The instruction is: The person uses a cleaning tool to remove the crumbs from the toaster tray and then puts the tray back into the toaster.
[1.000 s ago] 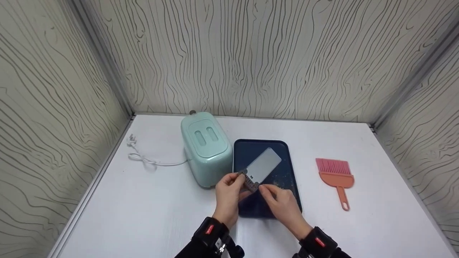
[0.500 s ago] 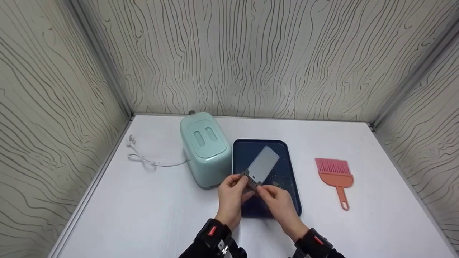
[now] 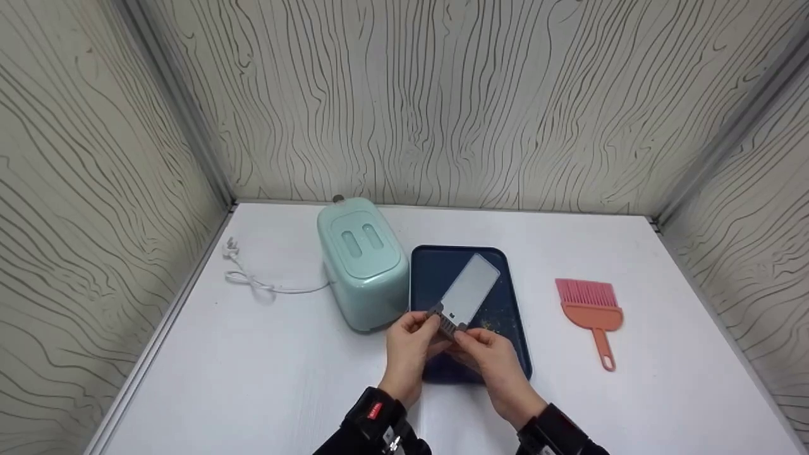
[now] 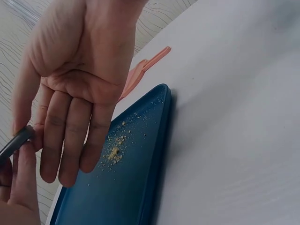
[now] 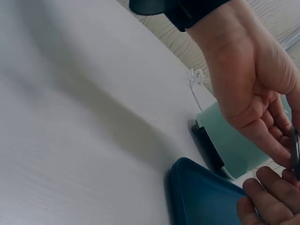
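A toaster crumb tray (image 3: pixel 471 289), a flat pale grey plate with a dark grey ribbed end, is held at a slant above a navy-blue tray (image 3: pixel 430 268). My left hand (image 3: pixel 404 354) pinches the left part of the ribbed end between thumb and index finger. In the left wrist view, the other fingers of that hand extend below the palm. The thumb and fingers of my right hand (image 3: pixel 499 363) pinch the right corner of the same end. Only the thin dark edge of the crumb tray (image 4: pixel 16 143) shows in that wrist view. Yellowish crumbs (image 4: pixel 115 152) lie scattered on the blue tray.
A mint-green toaster (image 3: pixel 366 272) with its lid on top stands left of the blue tray. Its white cord and plug (image 3: pixel 253 281) lie on the white table (image 3: pixel 284 373). To the right rests an orange-handled brush (image 3: pixel 593 316) with pink bristles. Patterned panels wall the table.
The far end of the crumb tray swings slightly left, then back right, and its flat face looks brighter. My right hand has come a little closer to my left.
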Available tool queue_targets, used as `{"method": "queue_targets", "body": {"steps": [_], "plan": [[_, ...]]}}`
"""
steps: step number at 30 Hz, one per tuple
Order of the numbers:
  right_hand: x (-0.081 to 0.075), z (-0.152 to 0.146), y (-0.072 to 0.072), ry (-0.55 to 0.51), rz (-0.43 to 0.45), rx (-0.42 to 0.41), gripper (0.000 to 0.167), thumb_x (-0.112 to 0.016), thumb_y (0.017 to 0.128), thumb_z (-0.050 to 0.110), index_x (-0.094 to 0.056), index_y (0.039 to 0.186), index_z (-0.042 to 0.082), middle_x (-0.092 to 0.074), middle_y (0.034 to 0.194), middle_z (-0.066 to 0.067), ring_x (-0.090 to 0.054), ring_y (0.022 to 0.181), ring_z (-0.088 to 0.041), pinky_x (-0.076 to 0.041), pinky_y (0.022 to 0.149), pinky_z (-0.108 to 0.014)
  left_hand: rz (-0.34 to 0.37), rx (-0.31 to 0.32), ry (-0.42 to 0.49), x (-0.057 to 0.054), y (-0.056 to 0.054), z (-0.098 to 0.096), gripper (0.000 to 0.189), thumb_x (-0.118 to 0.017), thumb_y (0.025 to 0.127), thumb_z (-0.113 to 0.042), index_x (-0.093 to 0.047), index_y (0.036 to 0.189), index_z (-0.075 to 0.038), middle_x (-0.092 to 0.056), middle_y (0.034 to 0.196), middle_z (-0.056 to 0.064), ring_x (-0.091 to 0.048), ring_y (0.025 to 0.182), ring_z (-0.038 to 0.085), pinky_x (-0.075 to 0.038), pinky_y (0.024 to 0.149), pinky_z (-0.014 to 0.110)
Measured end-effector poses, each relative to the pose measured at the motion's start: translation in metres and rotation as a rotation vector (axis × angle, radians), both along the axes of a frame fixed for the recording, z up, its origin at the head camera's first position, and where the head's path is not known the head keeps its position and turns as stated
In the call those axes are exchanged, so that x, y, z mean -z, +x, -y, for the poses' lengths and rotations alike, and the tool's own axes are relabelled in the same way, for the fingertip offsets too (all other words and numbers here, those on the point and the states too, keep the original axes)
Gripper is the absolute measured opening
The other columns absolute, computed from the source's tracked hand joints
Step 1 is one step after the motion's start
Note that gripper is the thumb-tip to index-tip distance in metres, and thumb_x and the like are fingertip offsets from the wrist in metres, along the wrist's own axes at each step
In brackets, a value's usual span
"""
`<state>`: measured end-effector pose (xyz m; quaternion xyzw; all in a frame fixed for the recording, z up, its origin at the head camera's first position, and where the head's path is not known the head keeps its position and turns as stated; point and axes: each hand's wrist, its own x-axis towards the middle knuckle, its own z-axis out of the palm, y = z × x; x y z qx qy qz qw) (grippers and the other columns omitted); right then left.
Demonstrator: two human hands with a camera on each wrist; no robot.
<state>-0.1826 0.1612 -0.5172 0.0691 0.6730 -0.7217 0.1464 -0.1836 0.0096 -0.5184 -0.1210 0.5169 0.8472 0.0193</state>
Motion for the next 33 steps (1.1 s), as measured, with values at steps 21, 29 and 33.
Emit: {"method": "queue_targets", "body": {"steps": [21, 29, 33], "plan": [[0.003, -0.003, -0.006, -0.068, 0.049, 0.253, 0.031, -0.06, 0.103, 0.019, -0.058, 0.119, -0.007, -0.075, 0.095, -0.009, -0.073, 0.086, -0.016, -0.06, 0.081, -0.031, 0.052, 0.106, -0.253, 0.01, 0.014, -0.011, 0.023, -0.077, 0.088, -0.026, -0.069, 0.082, -0.006, -0.047, 0.062, -0.007, -0.04, 0.055, 0.008, -0.032, 0.049, 0.021], [0.003, -0.004, -0.006, -0.081, 0.049, 0.297, 0.032, -0.058, 0.105, 0.02, -0.057, 0.123, -0.007, -0.07, 0.099, -0.008, -0.068, 0.086, -0.014, -0.057, 0.079, -0.029, 0.074, 0.152, -0.202, 0.011, 0.018, -0.019, 0.025, -0.077, 0.09, -0.026, -0.068, 0.08, -0.005, -0.046, 0.058, -0.006, -0.038, 0.051, 0.008, -0.028, 0.046, 0.021], [0.005, -0.006, -0.006, -0.094, 0.064, 0.304, 0.034, -0.058, 0.105, 0.021, -0.057, 0.125, -0.006, -0.07, 0.103, -0.009, -0.068, 0.09, -0.015, -0.057, 0.082, -0.029, 0.076, 0.181, -0.235, 0.011, 0.019, -0.019, 0.026, -0.075, 0.092, -0.029, -0.067, 0.08, -0.007, -0.046, 0.059, -0.006, -0.04, 0.053, 0.008, -0.029, 0.047, 0.021]]}}
